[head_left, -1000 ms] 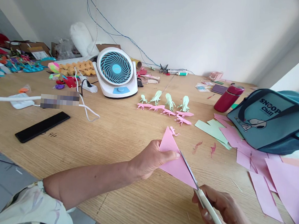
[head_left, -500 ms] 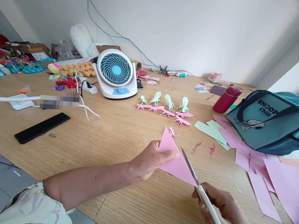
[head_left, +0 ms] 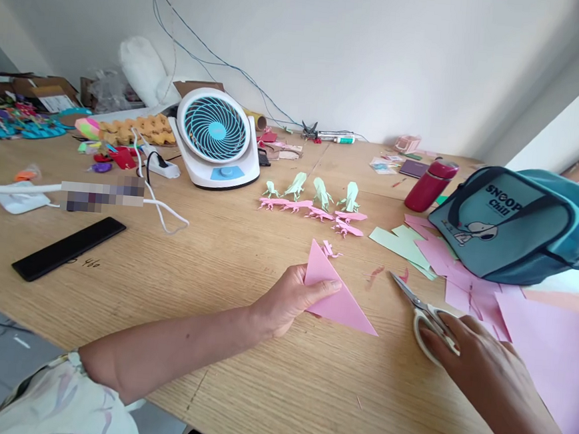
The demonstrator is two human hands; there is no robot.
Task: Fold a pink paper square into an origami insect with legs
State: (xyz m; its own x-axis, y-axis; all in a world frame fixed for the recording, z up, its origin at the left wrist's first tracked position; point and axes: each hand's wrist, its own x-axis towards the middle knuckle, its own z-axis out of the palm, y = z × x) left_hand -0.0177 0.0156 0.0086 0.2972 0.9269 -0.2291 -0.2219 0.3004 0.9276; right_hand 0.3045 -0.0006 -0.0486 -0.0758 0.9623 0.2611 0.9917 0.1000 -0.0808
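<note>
A folded pink paper triangle (head_left: pixel 336 301) is pinched in my left hand (head_left: pixel 296 298), thumb on its face and the other fingers behind it. My right hand (head_left: pixel 479 352) grips the white-handled scissors (head_left: pixel 425 314) low over the table at the right, blades closed together and pointing up-left, apart from the paper. Beyond the triangle stand several green folded-paper insects (head_left: pixel 323 193), with a row of pink folded-paper insects (head_left: pixel 346 227) in front of them. One small pink folded piece (head_left: pixel 330 249) lies right behind the triangle's top corner.
Pink sheets (head_left: pixel 550 338) and green paper strips (head_left: pixel 402 246) lie at the right, before a teal bag (head_left: pixel 514 221). A red bottle (head_left: pixel 431 185) stands behind. To the left are a fan (head_left: pixel 215 137), a black bar-shaped object (head_left: pixel 69 248) and white cables (head_left: pixel 168 224).
The scissors have moved right, away from the triangle's edge, and turned lower toward the table in my right hand. My left hand still holds the triangle in nearly the same place.
</note>
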